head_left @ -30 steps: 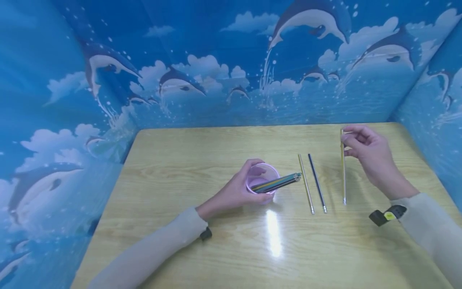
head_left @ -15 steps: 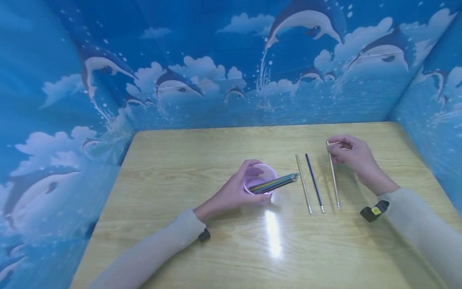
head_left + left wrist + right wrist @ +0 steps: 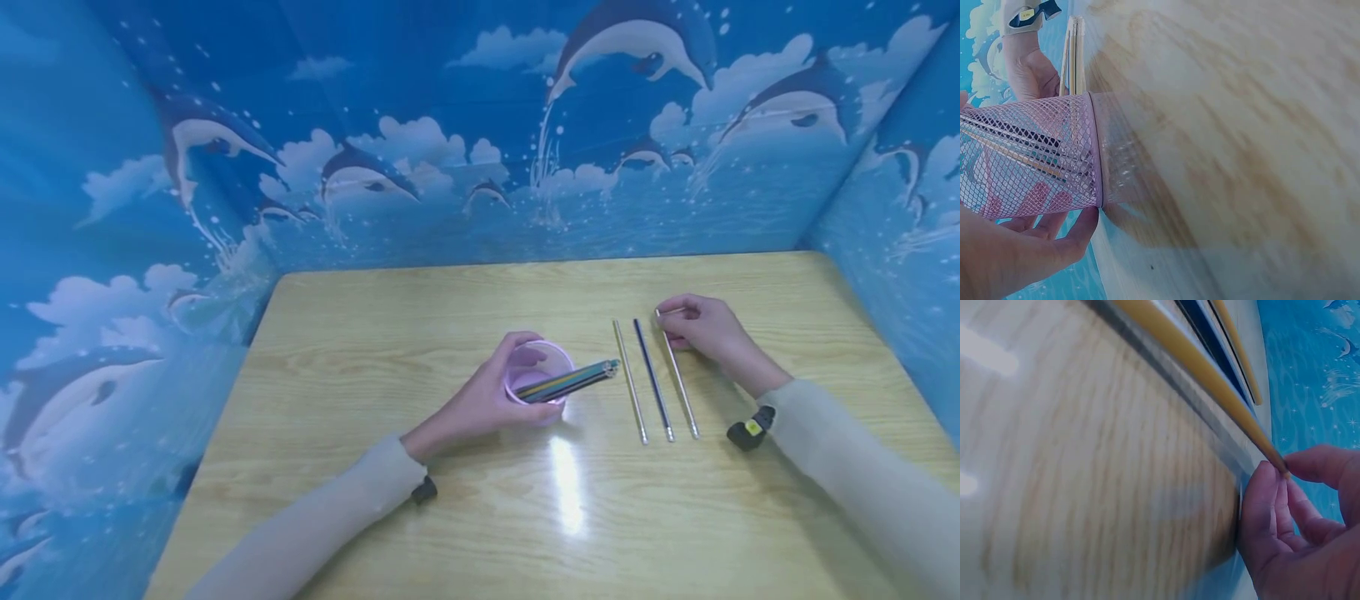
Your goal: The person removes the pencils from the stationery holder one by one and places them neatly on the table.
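Observation:
My left hand (image 3: 487, 392) grips a pink mesh pencil cup (image 3: 1016, 156) around its side, the cup's mouth showing toward the head camera. Out of it leans a bundle of pencils (image 3: 573, 381) in several colours. My right hand (image 3: 705, 329) pinches the far end of a yellow pencil (image 3: 1204, 387) between thumb and fingertips. That pencil's eraser end (image 3: 694, 432) points toward the front of the table. Just left of it lie a dark blue pencil (image 3: 654, 379) and another yellow pencil (image 3: 630, 382), roughly side by side with their eraser ends lined up.
The wooden table (image 3: 375, 333) has a bright light reflection (image 3: 567, 487) near its middle. Blue dolphin-print sheets (image 3: 420, 200) stand around its back and sides. Each wrist carries a small black camera strap (image 3: 750, 429).
My right hand has moved left and lowered, bringing the yellow pencil down beside the dark blue one. The left hand keeps holding the cup in place.

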Demonstrator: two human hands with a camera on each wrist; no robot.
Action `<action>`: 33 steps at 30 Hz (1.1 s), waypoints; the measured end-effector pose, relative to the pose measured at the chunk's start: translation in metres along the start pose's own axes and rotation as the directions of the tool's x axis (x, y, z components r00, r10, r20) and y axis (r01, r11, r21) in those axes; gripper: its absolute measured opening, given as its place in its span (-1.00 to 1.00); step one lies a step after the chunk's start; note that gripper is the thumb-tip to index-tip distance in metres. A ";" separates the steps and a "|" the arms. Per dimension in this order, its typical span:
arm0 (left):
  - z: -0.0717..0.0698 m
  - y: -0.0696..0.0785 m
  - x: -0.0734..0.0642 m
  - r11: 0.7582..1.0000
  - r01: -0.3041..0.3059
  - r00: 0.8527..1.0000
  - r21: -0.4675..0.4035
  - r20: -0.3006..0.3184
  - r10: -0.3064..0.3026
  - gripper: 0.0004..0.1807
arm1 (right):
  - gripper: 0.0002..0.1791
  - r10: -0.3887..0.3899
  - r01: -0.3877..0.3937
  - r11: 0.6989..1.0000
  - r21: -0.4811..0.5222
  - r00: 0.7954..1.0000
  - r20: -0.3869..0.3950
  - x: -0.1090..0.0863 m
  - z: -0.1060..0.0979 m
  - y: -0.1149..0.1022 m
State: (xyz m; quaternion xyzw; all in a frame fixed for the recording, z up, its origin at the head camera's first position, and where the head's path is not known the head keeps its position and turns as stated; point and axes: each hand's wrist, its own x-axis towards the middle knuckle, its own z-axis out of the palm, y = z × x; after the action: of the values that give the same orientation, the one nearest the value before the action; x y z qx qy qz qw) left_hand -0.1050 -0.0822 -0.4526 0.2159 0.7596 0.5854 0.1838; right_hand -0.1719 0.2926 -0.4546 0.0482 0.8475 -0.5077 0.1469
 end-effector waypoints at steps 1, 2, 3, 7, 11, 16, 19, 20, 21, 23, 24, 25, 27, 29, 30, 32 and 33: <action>0.000 0.000 0.000 1.000 0.001 1.000 0.003 -0.001 -0.001 -0.01 | -0.46 0.005 -0.005 1.000 0.000 1.000 0.000 0.000 0.001 -0.001; -0.001 0.000 0.000 1.000 0.000 1.000 0.005 -0.002 0.000 -0.01 | -0.46 0.008 -0.008 1.000 -0.004 1.000 -0.001 0.001 0.003 -0.001; -0.001 0.000 0.000 1.000 0.000 1.000 0.007 -0.003 0.000 0.00 | -0.46 0.009 -0.009 1.000 -0.011 1.000 -0.002 0.001 0.004 -0.002; 0.000 0.001 0.000 1.000 -0.004 1.000 -0.001 0.001 0.004 -0.01 | -0.45 0.018 -0.020 0.996 -0.085 1.000 -0.016 0.000 0.007 -0.005; 0.000 0.002 -0.001 1.000 -0.004 1.000 -0.019 0.004 0.004 -0.02 | -0.50 0.006 -0.010 0.984 -0.178 1.000 -0.021 0.000 0.010 -0.007; 0.000 0.003 -0.001 1.000 -0.002 1.000 -0.011 0.008 0.002 -0.01 | -0.56 -0.028 0.016 0.968 -0.251 0.999 -0.042 0.000 0.012 -0.006; 0.000 0.003 0.000 1.000 0.000 1.000 -0.008 0.008 0.000 -0.01 | -0.58 -0.051 0.034 0.959 -0.282 0.997 -0.054 0.000 0.012 -0.006; 0.000 0.003 0.000 1.000 -0.001 1.000 -0.009 0.007 0.001 -0.01 | -0.58 -0.057 0.039 0.957 -0.288 0.997 -0.055 0.000 0.012 -0.006; 0.000 0.003 0.000 1.000 -0.001 1.000 -0.012 0.007 0.001 -0.02 | -0.59 -0.063 0.043 0.954 -0.296 0.996 -0.057 0.000 0.012 -0.006; 0.000 0.003 0.000 1.000 -0.004 1.000 -0.016 0.005 0.004 -0.02 | -0.59 -0.077 0.055 0.949 -0.311 0.995 -0.061 0.000 0.012 -0.006; 0.000 0.003 0.000 1.000 -0.007 1.000 -0.019 0.005 0.007 -0.02 | -0.59 -0.084 0.060 0.947 -0.317 0.995 -0.062 0.000 0.011 -0.006; 0.000 0.003 0.000 1.000 -0.007 1.000 -0.020 0.004 0.007 -0.02 | -0.59 -0.089 0.064 0.945 -0.319 0.994 -0.063 0.000 0.012 -0.006; 0.000 0.003 0.000 1.000 -0.007 1.000 -0.022 0.004 0.008 -0.03 | -0.58 -0.091 0.066 0.945 -0.319 0.994 -0.065 -0.001 0.012 -0.006; 0.000 0.003 0.000 1.000 -0.004 1.000 -0.023 0.006 0.004 -0.02 | -0.55 -0.090 0.062 0.945 -0.320 0.993 -0.074 -0.003 0.012 -0.005; 0.000 0.003 0.000 1.000 -0.001 1.000 -0.023 0.007 0.001 -0.02 | -0.53 -0.089 0.059 0.945 -0.322 0.993 -0.079 -0.004 0.012 -0.004; -0.001 0.004 -0.001 1.000 0.005 1.000 -0.021 0.009 -0.005 -0.01 | -0.49 -0.082 0.046 0.947 -0.317 0.992 -0.098 -0.006 0.012 -0.003; -0.001 0.004 -0.001 1.000 0.008 1.000 -0.019 0.009 -0.008 -0.01 | -0.48 -0.077 0.040 0.951 -0.306 0.991 -0.111 -0.007 0.012 -0.003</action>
State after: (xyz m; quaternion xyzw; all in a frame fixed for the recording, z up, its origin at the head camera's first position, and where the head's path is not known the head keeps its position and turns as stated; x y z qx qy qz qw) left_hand -0.1038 -0.0826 -0.4485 0.2138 0.7538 0.5910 0.1917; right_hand -0.1635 0.2808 -0.4552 0.0306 0.9238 -0.3720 0.0856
